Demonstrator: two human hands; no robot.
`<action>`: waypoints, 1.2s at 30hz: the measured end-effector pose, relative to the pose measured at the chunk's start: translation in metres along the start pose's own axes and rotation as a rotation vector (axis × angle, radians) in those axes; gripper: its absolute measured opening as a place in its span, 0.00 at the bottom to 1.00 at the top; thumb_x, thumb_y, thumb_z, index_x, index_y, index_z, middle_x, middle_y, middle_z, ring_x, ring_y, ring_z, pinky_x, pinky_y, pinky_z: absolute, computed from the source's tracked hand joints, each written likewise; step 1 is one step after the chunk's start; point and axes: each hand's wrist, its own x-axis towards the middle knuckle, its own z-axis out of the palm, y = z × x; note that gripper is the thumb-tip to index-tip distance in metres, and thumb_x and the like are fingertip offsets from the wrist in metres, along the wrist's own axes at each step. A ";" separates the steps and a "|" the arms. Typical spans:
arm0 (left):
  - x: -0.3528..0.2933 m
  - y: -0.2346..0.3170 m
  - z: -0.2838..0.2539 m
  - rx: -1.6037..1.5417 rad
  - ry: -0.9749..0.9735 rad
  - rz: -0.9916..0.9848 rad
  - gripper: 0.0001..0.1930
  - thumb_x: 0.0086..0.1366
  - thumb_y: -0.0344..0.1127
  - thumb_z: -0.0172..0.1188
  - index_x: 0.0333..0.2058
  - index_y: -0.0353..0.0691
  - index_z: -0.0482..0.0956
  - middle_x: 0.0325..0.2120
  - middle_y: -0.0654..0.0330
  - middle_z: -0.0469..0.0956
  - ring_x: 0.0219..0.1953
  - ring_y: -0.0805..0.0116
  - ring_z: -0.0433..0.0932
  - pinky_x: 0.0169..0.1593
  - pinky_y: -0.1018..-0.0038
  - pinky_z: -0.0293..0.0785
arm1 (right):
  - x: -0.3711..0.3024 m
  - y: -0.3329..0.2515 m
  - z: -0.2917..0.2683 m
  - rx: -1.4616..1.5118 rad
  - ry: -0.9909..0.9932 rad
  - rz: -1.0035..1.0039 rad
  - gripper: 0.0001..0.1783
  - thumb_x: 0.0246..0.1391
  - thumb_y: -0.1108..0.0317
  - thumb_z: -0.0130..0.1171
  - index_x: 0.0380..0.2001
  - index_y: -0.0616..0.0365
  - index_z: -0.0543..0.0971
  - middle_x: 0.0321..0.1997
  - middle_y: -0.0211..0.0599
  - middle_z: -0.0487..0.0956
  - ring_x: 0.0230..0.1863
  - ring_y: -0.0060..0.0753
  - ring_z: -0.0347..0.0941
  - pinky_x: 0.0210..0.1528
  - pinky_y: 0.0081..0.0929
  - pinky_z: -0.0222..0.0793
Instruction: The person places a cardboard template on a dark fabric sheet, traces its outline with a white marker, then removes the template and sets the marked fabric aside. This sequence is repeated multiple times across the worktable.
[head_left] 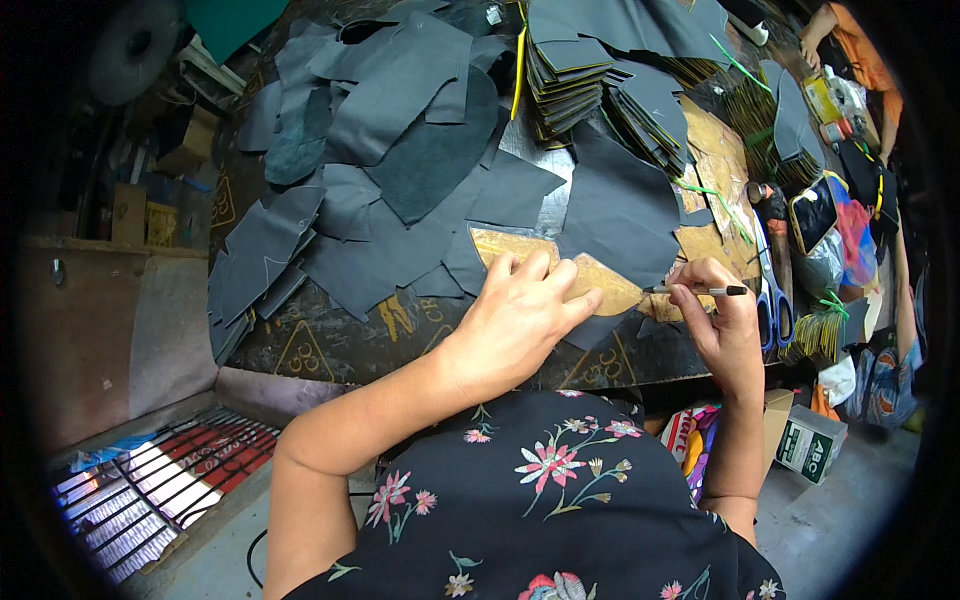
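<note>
A tan pattern template (607, 287) with a pointed right end lies flat on dark grey leather (620, 200). My left hand (530, 305) rests on the template with its fingers spread, pressing it down. In my right hand (718, 320) is a pen (715, 291) with a black end, pinched between thumb and fingers. Its tip meets the template's right point, at the edge. Loose cut leather pieces (400, 245) spread to the left of my left hand.
Stacks of cut pieces with yellow edges (570, 90) stand farther back. Blue-handled scissors (770, 310) and a hammer (770, 205) lie to the right, near plastic bags (850, 235). At the far right another person's arm (820, 30) reaches in. A cardboard box (810, 440) sits below the table.
</note>
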 end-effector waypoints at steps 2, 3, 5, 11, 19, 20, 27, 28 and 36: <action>0.003 0.000 0.000 0.038 0.012 0.022 0.22 0.62 0.31 0.58 0.56 0.45 0.81 0.47 0.55 0.75 0.53 0.56 0.72 0.51 0.57 0.67 | -0.003 0.003 0.006 0.078 0.036 0.008 0.06 0.57 0.81 0.64 0.36 0.64 0.77 0.32 0.41 0.81 0.34 0.40 0.81 0.39 0.31 0.74; 0.005 0.000 -0.001 0.054 0.010 0.028 0.22 0.62 0.31 0.57 0.56 0.46 0.81 0.46 0.55 0.74 0.53 0.56 0.72 0.51 0.58 0.67 | -0.004 0.005 0.006 0.061 0.048 -0.002 0.06 0.58 0.81 0.64 0.36 0.64 0.77 0.32 0.41 0.81 0.34 0.40 0.80 0.39 0.31 0.74; 0.007 0.000 -0.002 0.033 -0.012 0.024 0.22 0.63 0.31 0.57 0.56 0.47 0.82 0.45 0.55 0.74 0.52 0.56 0.71 0.50 0.58 0.67 | -0.006 0.007 0.005 0.063 0.047 -0.003 0.06 0.58 0.81 0.64 0.36 0.64 0.77 0.33 0.41 0.81 0.34 0.39 0.80 0.39 0.30 0.74; 0.012 -0.012 -0.007 -0.026 -0.072 0.025 0.25 0.58 0.32 0.65 0.57 0.55 0.83 0.41 0.58 0.74 0.48 0.55 0.73 0.51 0.59 0.71 | -0.018 0.003 -0.007 0.062 0.033 0.104 0.04 0.60 0.79 0.64 0.35 0.64 0.77 0.32 0.40 0.81 0.33 0.37 0.79 0.39 0.29 0.74; 0.019 -0.031 -0.007 -0.193 -0.107 0.048 0.24 0.57 0.30 0.65 0.54 0.57 0.86 0.36 0.59 0.74 0.42 0.55 0.72 0.48 0.60 0.73 | -0.008 -0.010 0.022 0.241 -0.159 0.020 0.05 0.60 0.80 0.64 0.38 0.66 0.78 0.37 0.40 0.83 0.38 0.31 0.80 0.44 0.29 0.75; 0.019 -0.031 -0.007 -0.185 -0.101 0.051 0.25 0.57 0.30 0.64 0.54 0.58 0.86 0.36 0.59 0.74 0.42 0.55 0.72 0.48 0.61 0.73 | -0.005 -0.011 0.026 0.238 -0.160 0.019 0.05 0.60 0.80 0.64 0.38 0.66 0.78 0.36 0.39 0.83 0.38 0.31 0.80 0.44 0.29 0.75; 0.019 -0.030 -0.008 -0.193 -0.105 0.033 0.24 0.58 0.30 0.64 0.54 0.59 0.86 0.35 0.61 0.74 0.42 0.56 0.72 0.48 0.61 0.71 | -0.001 -0.009 0.019 0.194 -0.142 0.056 0.04 0.61 0.78 0.64 0.37 0.66 0.78 0.33 0.38 0.81 0.35 0.30 0.79 0.41 0.28 0.75; 0.019 -0.030 -0.008 -0.194 -0.113 0.027 0.24 0.58 0.30 0.64 0.54 0.59 0.86 0.35 0.61 0.74 0.42 0.56 0.72 0.48 0.61 0.71 | -0.001 -0.006 0.014 0.163 -0.128 0.065 0.04 0.61 0.77 0.64 0.36 0.66 0.78 0.32 0.38 0.80 0.35 0.29 0.79 0.40 0.28 0.74; 0.020 -0.030 -0.009 -0.182 -0.117 0.017 0.23 0.59 0.30 0.64 0.53 0.60 0.86 0.35 0.61 0.74 0.42 0.57 0.72 0.47 0.61 0.70 | 0.000 0.008 -0.006 -0.046 0.003 0.024 0.07 0.59 0.76 0.66 0.35 0.62 0.77 0.31 0.38 0.81 0.30 0.35 0.82 0.34 0.28 0.74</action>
